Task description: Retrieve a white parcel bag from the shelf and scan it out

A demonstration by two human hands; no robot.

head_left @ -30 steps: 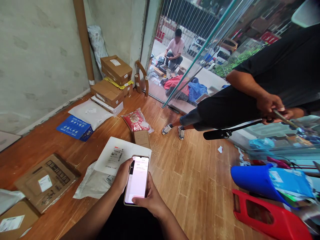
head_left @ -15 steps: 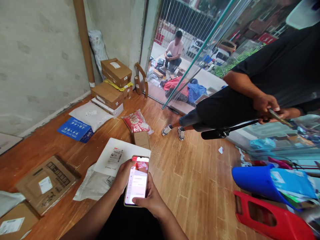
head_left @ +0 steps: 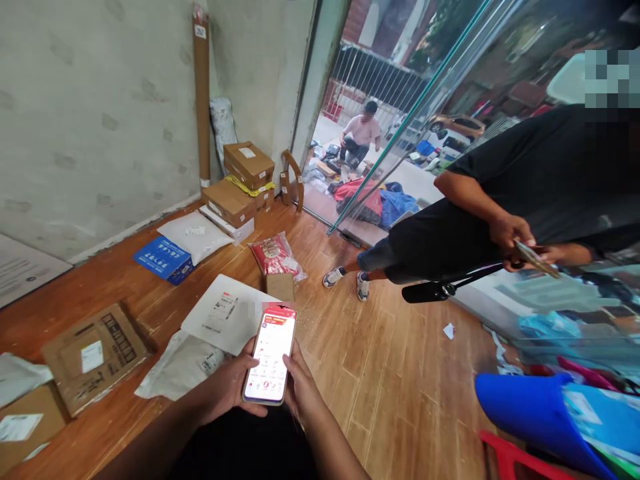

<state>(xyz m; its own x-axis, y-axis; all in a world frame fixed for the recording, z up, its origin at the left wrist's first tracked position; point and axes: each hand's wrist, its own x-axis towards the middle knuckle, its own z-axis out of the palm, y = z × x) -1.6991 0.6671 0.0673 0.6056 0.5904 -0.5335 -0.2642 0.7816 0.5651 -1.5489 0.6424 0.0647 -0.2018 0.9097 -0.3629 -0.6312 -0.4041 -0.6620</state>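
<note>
I hold a smartphone (head_left: 270,353) upright in front of me with both hands, its lit screen showing a red-topped page with rows of icons. My left hand (head_left: 231,388) wraps the phone's left edge from below. My right hand (head_left: 301,387) grips the right edge, thumb over the lower screen. Just beyond the phone, a flat white parcel with a shipping label (head_left: 223,319) lies on the wooden floor (head_left: 395,380).
A person in black (head_left: 545,193) stands at right holding a phone, a folded umbrella hanging by the legs. Parcels and cardboard boxes (head_left: 235,190) crowd the left wall and floor. Blue and red plastic stools (head_left: 530,413) sit lower right. Another person crouches outside the glass door (head_left: 363,137).
My view tilted up and the phone sank lower in it. The screen changed to a page of icons. The person in black shifted slightly.
</note>
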